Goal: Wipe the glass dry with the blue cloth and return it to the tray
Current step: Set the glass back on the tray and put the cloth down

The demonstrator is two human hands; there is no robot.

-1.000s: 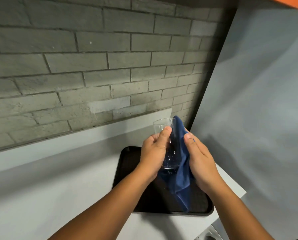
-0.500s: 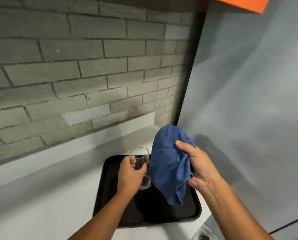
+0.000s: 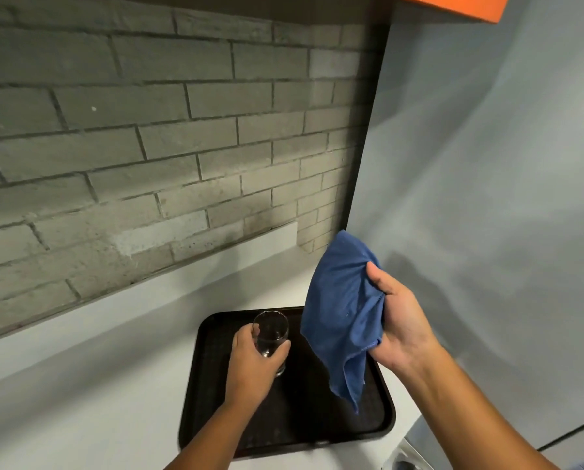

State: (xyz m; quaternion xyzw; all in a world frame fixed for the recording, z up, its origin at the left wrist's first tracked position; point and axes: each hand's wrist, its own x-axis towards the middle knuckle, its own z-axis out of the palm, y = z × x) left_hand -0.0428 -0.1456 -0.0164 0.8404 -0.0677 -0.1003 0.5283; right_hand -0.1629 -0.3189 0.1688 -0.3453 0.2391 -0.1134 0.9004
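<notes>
A clear glass (image 3: 270, 335) stands upright, low over the black tray (image 3: 375, 418), at its rear left part; whether its base touches the tray I cannot tell. My left hand (image 3: 251, 366) is wrapped around the glass from the near side. My right hand (image 3: 400, 325) is raised to the right of the glass and grips a bunched blue cloth (image 3: 343, 317). The cloth hangs down over the tray's right half, apart from the glass.
The tray lies on a white counter (image 3: 80, 385) near its right end. A grey brick wall (image 3: 148, 147) runs behind, with a white ledge at its foot. A pale blue-grey panel (image 3: 487, 198) closes the right side. An orange edge (image 3: 453, 5) juts overhead.
The glass and cloth have come apart. My left hand has lowered the glass toward the tray, while my right hand has drawn the cloth away to the right.
</notes>
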